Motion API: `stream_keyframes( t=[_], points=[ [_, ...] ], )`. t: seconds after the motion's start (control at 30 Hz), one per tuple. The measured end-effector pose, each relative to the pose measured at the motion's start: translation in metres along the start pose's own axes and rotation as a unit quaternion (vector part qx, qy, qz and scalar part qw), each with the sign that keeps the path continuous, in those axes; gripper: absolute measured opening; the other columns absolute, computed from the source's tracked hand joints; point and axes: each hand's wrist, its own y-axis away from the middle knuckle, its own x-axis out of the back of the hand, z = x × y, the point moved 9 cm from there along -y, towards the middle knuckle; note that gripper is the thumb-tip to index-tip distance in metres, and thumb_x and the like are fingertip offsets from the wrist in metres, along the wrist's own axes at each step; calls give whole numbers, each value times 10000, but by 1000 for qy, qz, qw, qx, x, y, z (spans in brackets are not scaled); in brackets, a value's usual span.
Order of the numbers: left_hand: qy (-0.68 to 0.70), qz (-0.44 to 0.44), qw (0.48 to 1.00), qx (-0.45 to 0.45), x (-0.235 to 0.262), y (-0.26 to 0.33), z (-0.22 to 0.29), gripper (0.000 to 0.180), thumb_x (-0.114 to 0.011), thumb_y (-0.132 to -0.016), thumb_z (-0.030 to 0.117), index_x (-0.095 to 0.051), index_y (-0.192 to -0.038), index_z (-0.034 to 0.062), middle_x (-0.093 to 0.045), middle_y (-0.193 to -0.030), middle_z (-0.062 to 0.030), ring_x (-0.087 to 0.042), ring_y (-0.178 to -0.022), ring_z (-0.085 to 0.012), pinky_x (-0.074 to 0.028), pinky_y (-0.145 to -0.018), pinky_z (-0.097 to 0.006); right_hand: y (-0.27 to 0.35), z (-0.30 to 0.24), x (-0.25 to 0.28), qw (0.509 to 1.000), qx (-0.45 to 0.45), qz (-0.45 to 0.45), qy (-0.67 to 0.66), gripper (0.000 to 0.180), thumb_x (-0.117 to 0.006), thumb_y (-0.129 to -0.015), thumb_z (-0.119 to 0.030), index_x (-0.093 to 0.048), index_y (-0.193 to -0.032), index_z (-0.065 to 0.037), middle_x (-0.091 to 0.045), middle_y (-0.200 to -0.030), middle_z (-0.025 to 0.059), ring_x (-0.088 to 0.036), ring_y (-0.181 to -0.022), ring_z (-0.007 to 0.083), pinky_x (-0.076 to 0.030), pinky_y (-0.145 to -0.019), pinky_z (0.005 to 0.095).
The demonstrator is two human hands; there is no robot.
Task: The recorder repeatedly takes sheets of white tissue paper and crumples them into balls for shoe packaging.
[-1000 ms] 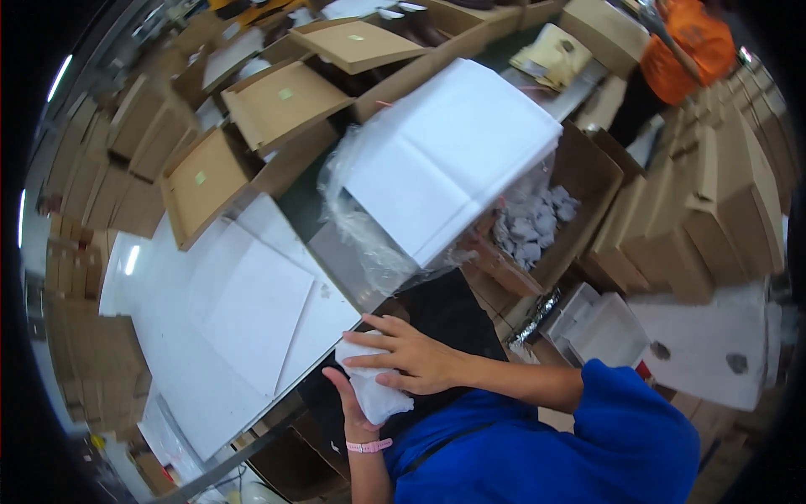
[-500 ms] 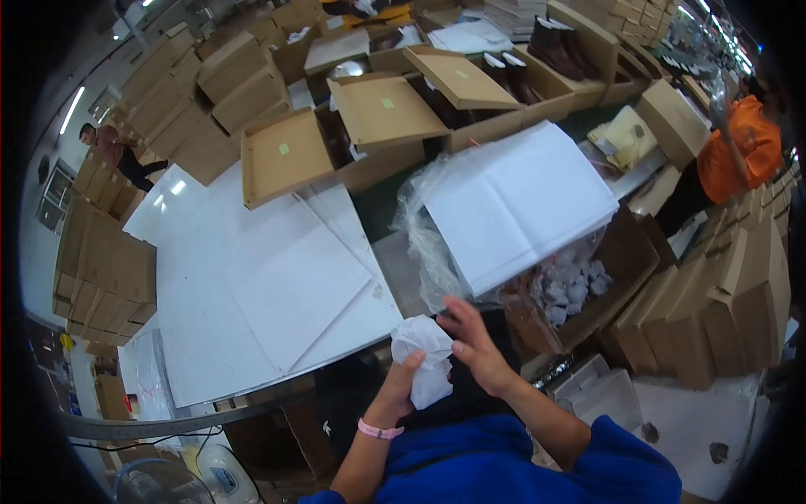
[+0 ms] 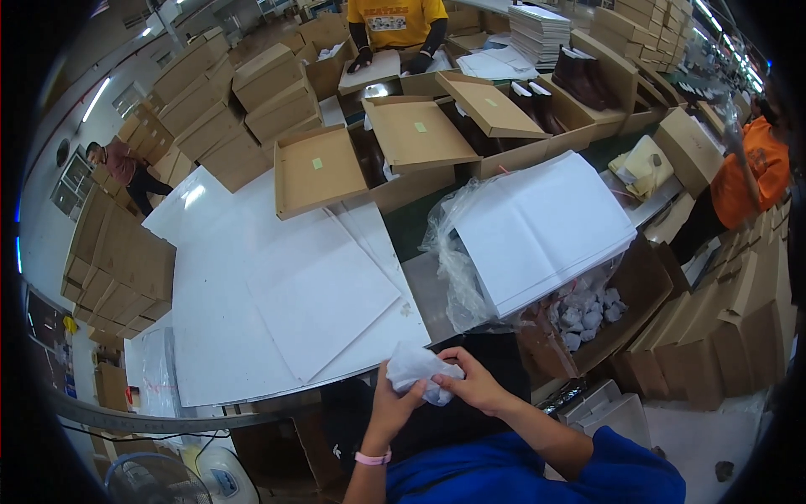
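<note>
Between my two hands is a crumpled ball of white paper (image 3: pixel 417 368), held over my lap just off the front edge of the white table. My left hand (image 3: pixel 396 405), with a pink band at the wrist, wraps the ball from the left and below. My right hand (image 3: pixel 477 382) closes on its right side, thumb and fingers pressed to the paper. Beyond lie loose white sheets (image 3: pixel 323 294) on the table (image 3: pixel 214 277). A thick stack of white paper (image 3: pixel 546 235) sits to the right, with clear plastic wrap (image 3: pixel 457 277) along its left side.
A carton (image 3: pixel 642 290) of crumpled paper balls (image 3: pixel 583 315) stands at the right. Open shoe boxes (image 3: pixel 319 172) with dark boots (image 3: pixel 579 80) line the far side. Box stacks rise at left and right. A person in yellow (image 3: pixel 395 21) works opposite; another in orange (image 3: pixel 747 168) is at right.
My right hand has moved from beside the paper, fingers spread, to pressing on it. The paper is now a rounder, more compact ball. The view has shifted, showing more of the person opposite.
</note>
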Motion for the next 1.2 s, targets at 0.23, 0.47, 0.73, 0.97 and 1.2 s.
stream_keyframes(
  t=[0.23,0.47,0.73,0.97,1.2],
  points=[
    [102,-181,978,14,39,23,9,927,-994,-888,350,-509,-1614,39,-566,-1638,-150,-548,-1497,-263,-438,-1277,-450,0,-61,-19,955,137,-43,260,581,-1028,-841,-180,-732,-1331,-76,-743,-1287,70,-703,-1199,183,-577,-1044,351],
    [110,-128,985,39,32,33,18,869,-973,-884,127,-495,-1609,98,-617,-1579,-163,-591,-1457,-271,-535,-1182,-442,0,-48,-45,947,146,-88,272,819,-1045,-814,-180,-594,-1491,-79,-705,-1366,111,-697,-1274,239,-569,-1095,394],
    [130,-101,983,81,37,29,2,809,-880,-934,-37,-531,-1661,27,-641,-1581,-181,-637,-1433,-280,-523,-1214,-423,8,-38,-44,952,80,-247,162,1211,-997,-855,-130,-213,-1778,-169,-514,-1604,148,-495,-1529,291,-397,-1305,462],
    [183,-136,969,99,32,27,-3,908,-902,-926,9,-456,-1716,11,-622,-1622,-217,-634,-1459,-315,-516,-1231,-453,33,-67,-35,926,-19,-375,-31,1517,-1074,-764,-250,-14,-1848,-194,-286,-1837,198,-312,-1696,341,-283,-1383,510],
    [229,-145,959,77,24,25,-3,971,-934,-896,25,-445,-1733,75,-606,-1635,-223,-629,-1465,-341,-512,-1237,-499,11,-41,-29,957,-30,-288,-11,954,-865,-1014,-195,-320,-1795,-145,-541,-1688,179,-538,-1547,286,-453,-1278,448]
  ],
)
